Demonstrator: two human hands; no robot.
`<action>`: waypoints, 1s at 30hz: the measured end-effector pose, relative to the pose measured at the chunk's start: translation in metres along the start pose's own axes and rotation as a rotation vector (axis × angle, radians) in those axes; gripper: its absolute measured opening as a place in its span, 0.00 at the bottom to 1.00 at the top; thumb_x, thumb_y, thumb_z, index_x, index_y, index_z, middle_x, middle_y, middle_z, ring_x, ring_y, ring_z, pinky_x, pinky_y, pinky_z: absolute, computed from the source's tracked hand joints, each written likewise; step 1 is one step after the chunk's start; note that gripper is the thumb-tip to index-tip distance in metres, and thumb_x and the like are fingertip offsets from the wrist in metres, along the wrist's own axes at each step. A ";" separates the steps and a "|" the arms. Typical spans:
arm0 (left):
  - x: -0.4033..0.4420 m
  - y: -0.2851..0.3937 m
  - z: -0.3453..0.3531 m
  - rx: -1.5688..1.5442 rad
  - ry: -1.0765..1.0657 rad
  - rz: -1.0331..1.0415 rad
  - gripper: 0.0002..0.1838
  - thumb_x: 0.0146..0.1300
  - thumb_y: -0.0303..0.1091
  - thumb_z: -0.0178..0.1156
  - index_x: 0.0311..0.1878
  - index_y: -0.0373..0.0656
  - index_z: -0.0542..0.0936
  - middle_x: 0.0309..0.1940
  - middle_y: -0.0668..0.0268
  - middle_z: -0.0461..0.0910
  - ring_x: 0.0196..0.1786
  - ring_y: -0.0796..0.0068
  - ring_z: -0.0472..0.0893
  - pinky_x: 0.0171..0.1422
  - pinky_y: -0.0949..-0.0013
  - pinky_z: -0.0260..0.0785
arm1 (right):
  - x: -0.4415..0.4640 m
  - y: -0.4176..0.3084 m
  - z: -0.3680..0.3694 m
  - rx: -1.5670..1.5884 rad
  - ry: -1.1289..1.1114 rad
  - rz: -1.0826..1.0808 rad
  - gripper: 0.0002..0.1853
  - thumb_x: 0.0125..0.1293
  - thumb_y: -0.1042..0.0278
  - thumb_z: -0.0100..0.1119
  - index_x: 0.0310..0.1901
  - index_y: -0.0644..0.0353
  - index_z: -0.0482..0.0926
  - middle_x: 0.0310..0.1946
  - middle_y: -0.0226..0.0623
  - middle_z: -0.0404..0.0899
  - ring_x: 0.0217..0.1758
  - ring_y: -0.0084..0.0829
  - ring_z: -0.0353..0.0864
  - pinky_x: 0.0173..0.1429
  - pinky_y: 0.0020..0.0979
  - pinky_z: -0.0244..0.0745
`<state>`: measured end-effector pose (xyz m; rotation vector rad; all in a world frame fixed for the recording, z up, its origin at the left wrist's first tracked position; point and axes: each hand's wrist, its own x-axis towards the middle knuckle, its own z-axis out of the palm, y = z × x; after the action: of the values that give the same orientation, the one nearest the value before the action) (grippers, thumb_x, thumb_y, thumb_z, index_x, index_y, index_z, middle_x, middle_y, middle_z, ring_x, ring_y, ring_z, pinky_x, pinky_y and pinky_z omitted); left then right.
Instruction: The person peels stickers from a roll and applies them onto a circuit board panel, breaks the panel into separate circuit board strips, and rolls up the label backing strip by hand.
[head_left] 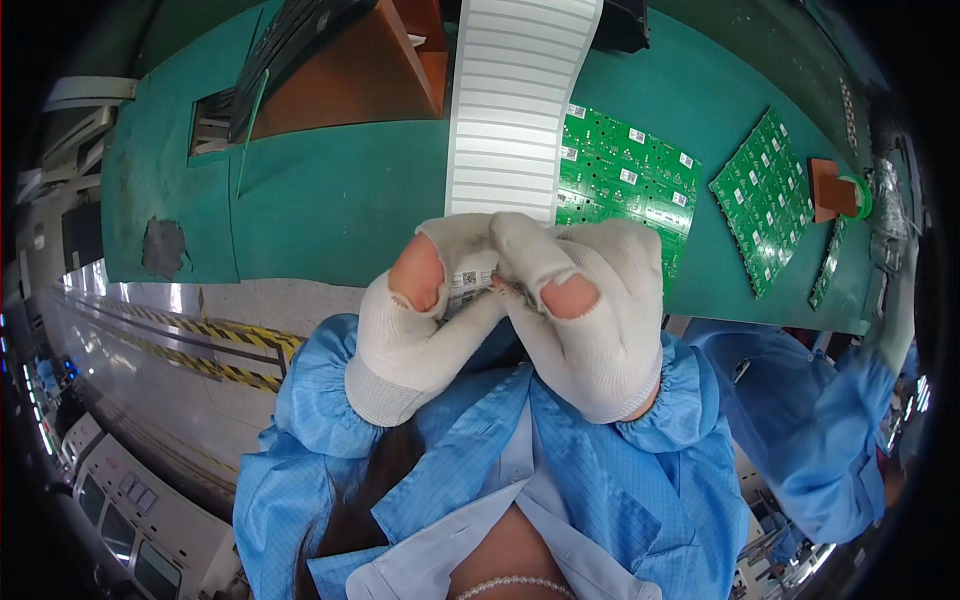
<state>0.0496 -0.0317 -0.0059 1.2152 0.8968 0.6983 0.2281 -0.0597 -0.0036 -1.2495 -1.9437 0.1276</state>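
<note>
Here my left hand (425, 335) curls closed around the printed labels (469, 281), low between both hands; my right hand (605, 290) works in at their edge, its pinch too hidden to tell. Steady left, light right should avoid creases.

Across my green table (340, 205), a strip of white labels (508, 110) runs down from the far edge. Right of it lies a green circuit board panel (655, 185); toward the right edge sit a second panel (768, 200) and a narrow board strip (828, 265). A dark grey patch (165, 248) marks the near left corner.
</note>
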 end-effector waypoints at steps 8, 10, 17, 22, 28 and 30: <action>0.002 0.009 -0.005 0.018 0.054 -0.044 0.24 0.63 0.16 0.66 0.63 0.34 0.76 0.56 0.59 0.82 0.59 0.71 0.82 0.64 0.68 0.75 | -0.008 0.002 -0.030 0.258 0.150 0.482 0.25 0.60 0.81 0.65 0.61 0.70 0.77 0.34 0.34 0.83 0.37 0.27 0.80 0.49 0.28 0.76; 0.001 0.007 -0.012 0.050 0.107 -0.010 0.24 0.62 0.18 0.68 0.62 0.35 0.77 0.54 0.60 0.83 0.57 0.71 0.83 0.62 0.68 0.76 | -0.018 0.022 -0.049 0.148 0.170 0.625 0.25 0.62 0.82 0.63 0.63 0.71 0.75 0.35 0.30 0.83 0.40 0.21 0.77 0.54 0.26 0.74; 0.004 0.009 -0.016 0.032 0.251 0.006 0.25 0.60 0.17 0.69 0.61 0.36 0.77 0.52 0.62 0.83 0.52 0.74 0.83 0.58 0.71 0.75 | -0.051 0.056 -0.049 0.167 -0.048 0.864 0.19 0.61 0.78 0.65 0.54 0.64 0.80 0.35 0.32 0.84 0.37 0.29 0.80 0.51 0.31 0.74; 0.001 0.004 -0.018 0.040 0.238 0.016 0.24 0.60 0.17 0.69 0.60 0.36 0.77 0.52 0.62 0.83 0.52 0.75 0.82 0.58 0.70 0.75 | -0.050 0.065 -0.042 0.124 -0.089 0.824 0.15 0.60 0.76 0.66 0.50 0.61 0.79 0.39 0.33 0.87 0.36 0.33 0.82 0.50 0.35 0.75; 0.002 0.003 -0.016 0.077 0.244 -0.008 0.24 0.60 0.17 0.68 0.61 0.36 0.77 0.52 0.62 0.83 0.53 0.74 0.82 0.59 0.70 0.75 | -0.047 0.066 -0.041 0.129 -0.096 0.811 0.16 0.60 0.76 0.66 0.50 0.61 0.78 0.41 0.33 0.87 0.36 0.33 0.83 0.50 0.36 0.76; 0.002 0.003 -0.016 0.080 0.238 -0.023 0.24 0.61 0.17 0.68 0.61 0.36 0.77 0.52 0.62 0.83 0.53 0.74 0.82 0.59 0.69 0.75 | -0.047 0.067 -0.040 0.110 -0.095 0.805 0.15 0.61 0.76 0.67 0.49 0.60 0.78 0.41 0.32 0.87 0.36 0.33 0.83 0.50 0.36 0.76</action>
<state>0.0372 -0.0215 -0.0046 1.2071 1.1435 0.8064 0.3122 -0.0764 -0.0355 -1.9020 -1.3744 0.6969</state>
